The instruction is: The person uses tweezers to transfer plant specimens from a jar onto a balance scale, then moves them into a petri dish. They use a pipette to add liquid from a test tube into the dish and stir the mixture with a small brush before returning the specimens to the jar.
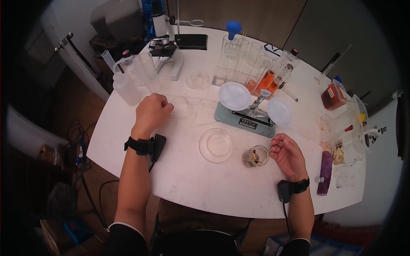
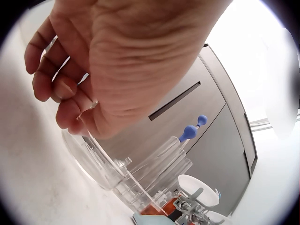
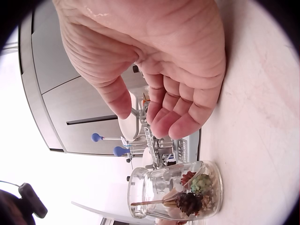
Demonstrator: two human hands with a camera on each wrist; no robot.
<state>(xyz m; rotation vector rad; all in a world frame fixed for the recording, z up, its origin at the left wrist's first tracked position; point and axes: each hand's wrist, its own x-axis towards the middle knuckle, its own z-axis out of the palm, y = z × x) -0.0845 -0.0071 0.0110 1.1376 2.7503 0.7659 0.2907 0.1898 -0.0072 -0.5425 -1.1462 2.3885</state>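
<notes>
The jar [image 1: 255, 157] is in front of the scale [image 1: 247, 122], by the loose, empty right hand [image 1: 289, 155]. The left hand [image 1: 151, 112] curls; can't tell if it's empty. Glass may break; hug the jar's sides.

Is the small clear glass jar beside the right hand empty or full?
Partly filled: the small clear glass jar shows red, green and dark brown pieces through its wall.
</notes>
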